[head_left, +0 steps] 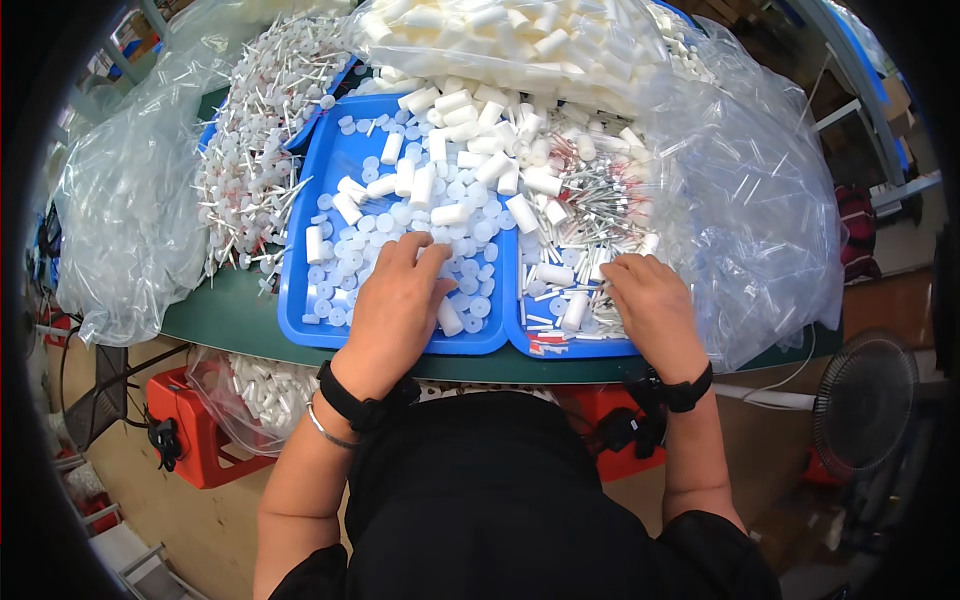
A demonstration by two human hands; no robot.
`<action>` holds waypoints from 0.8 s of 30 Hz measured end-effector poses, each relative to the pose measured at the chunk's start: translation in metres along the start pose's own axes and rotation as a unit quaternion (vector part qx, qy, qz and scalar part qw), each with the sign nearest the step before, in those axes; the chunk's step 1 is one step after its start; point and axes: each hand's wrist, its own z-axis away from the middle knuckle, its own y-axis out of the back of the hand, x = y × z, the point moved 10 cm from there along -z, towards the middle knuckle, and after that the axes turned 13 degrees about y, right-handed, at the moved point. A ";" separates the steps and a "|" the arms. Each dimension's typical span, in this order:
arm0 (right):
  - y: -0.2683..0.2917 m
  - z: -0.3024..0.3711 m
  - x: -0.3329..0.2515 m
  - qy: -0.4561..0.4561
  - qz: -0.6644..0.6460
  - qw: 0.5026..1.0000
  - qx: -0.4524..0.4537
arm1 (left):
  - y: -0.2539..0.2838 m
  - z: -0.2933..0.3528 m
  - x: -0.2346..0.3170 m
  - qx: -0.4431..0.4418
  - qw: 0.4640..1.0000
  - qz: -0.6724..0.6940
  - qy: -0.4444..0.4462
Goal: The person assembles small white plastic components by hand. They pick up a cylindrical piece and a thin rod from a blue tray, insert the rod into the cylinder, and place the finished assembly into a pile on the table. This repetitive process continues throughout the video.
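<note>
My left hand (395, 305) reaches over the left blue tray (292, 290), its fingers bent and a gap between thumb and index finger. Under and around it lie many translucent white discs with centre holes (350, 262). A white foam cylinder (449, 318) rests beside the thumb. My right hand (650, 305) is at the right side of the right blue tray (514, 320), fingers curled together with the tips among small white parts; what they pinch is hidden. Thin white rods (540, 322), metal pins with red ends (600, 195) and more foam cylinders (575, 310) lie next to it.
Behind the trays sits a large plastic bag of foam cylinders (540, 40). A heap of discs on white stems (260, 150) stands left. Clear plastic bags (130, 210) flank the green table (225, 315). Red stools (205, 440) and a fan (865, 400) are below.
</note>
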 end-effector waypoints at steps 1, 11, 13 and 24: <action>-0.004 0.000 -0.001 0.012 0.014 1.000 -0.001 | -0.003 -0.001 -0.001 -0.005 1.000 -0.001 0.003; 0.012 -0.005 -0.001 -0.008 -0.034 0.999 0.040 | -0.007 -0.010 -0.008 -0.005 0.996 0.089 0.014; 0.017 -0.004 0.000 -0.028 -0.090 0.992 0.082 | -0.009 -0.010 -0.018 -0.036 0.981 0.181 0.061; 0.020 -0.035 -0.065 0.030 -0.277 0.955 0.100 | -0.080 0.048 0.003 -0.283 0.475 0.753 0.355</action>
